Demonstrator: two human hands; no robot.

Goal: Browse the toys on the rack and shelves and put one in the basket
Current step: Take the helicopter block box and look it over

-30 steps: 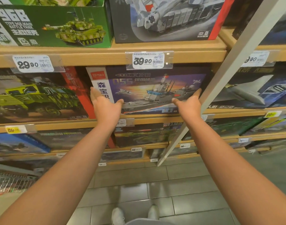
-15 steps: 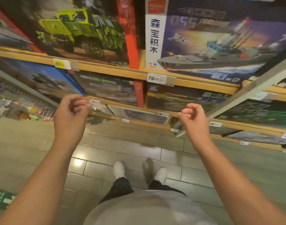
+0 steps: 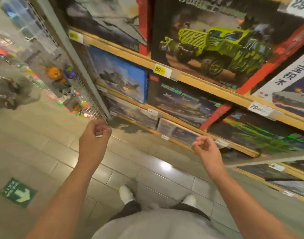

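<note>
Toy box: flat glossy cardboard box (image 3: 221,49) showing a green armoured truck, red side band, upright on a wooden shelf (image 3: 196,81), far right.
Left hand (image 3: 94,140): fingers loosely curled, holding nothing, over the tiled floor (image 3: 44,144).
Right hand (image 3: 207,149): fingers curled, empty.

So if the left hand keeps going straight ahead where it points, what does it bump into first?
Probably the bottom corner of the wire rack, just past the left hand. Depth is hard to judge; it might instead meet the toy box on the lowest shelf.
</note>
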